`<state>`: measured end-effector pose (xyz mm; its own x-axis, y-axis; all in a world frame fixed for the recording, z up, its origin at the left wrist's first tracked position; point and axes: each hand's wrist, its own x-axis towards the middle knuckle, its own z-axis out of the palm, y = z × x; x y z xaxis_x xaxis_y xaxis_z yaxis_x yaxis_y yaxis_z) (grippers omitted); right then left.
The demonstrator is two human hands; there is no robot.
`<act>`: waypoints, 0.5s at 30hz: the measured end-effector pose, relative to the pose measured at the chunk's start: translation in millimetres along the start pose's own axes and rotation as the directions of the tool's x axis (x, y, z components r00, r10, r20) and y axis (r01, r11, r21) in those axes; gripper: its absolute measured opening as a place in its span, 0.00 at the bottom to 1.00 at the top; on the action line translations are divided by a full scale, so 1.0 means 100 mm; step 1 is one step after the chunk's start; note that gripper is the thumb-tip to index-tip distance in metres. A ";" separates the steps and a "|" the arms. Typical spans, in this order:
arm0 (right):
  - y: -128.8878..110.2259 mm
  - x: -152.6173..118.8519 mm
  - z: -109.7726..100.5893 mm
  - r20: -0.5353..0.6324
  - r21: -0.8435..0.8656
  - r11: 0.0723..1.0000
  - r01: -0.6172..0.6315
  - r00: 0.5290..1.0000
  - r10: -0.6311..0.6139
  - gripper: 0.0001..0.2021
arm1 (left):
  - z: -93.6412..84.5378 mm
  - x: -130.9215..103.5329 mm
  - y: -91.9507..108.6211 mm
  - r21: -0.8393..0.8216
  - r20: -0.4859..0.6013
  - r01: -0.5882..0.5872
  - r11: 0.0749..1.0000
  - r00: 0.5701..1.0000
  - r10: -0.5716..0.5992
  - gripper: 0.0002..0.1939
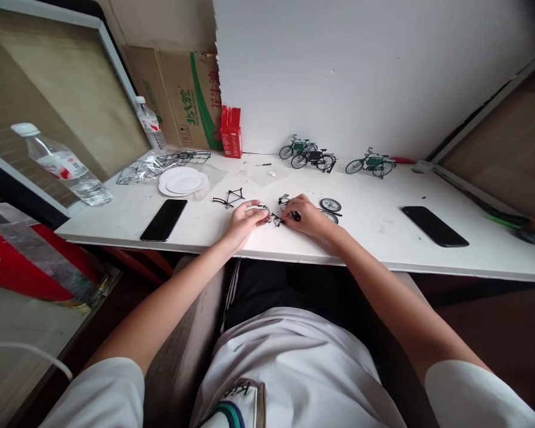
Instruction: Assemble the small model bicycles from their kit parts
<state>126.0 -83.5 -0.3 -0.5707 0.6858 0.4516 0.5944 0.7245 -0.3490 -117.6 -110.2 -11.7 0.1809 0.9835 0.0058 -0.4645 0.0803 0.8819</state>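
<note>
At desk [365,241] edge: left hand [245,224] pinching small part [264,214], thumb to finger | right hand [305,215] just beside, fingertips pressed on dark bit [277,220] between hands | frame [229,198] lying left, beyond left hand | wheels [330,205] flat beside right hand | three bikes [313,159] upright near wall [365,71] | phone [163,220] left.

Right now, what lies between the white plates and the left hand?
The head view shows a black model bicycle frame lying on the white table between the white plates and the left hand.
</note>
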 end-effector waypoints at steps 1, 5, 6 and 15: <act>0.01 0.02 0.00 0.014 0.014 1.000 -0.007 1.000 0.007 0.05 | 0.00 0.00 0.00 -0.002 0.002 0.001 1.000 1.000 -0.001 0.28; 0.00 0.08 -0.03 0.052 0.053 0.998 -0.028 0.998 0.026 0.05 | 0.00 0.00 0.00 -0.009 0.011 0.004 1.000 1.000 -0.003 0.28; 0.00 0.09 -0.04 0.053 0.055 0.998 -0.027 0.998 0.024 0.05 | 0.00 0.00 0.00 -0.010 0.012 0.005 1.000 1.000 -0.005 0.28; 0.03 0.15 -0.09 0.107 0.056 0.998 -0.017 0.994 0.011 0.04 | -0.01 0.00 -0.01 -0.015 0.003 0.007 1.000 1.000 -0.007 0.29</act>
<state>123.6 -71.6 12.8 -0.6214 0.6973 0.3572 0.5712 0.7153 -0.4026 -117.6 -109.7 -12.6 0.1868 0.9824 0.0013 -0.4761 0.0894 0.8748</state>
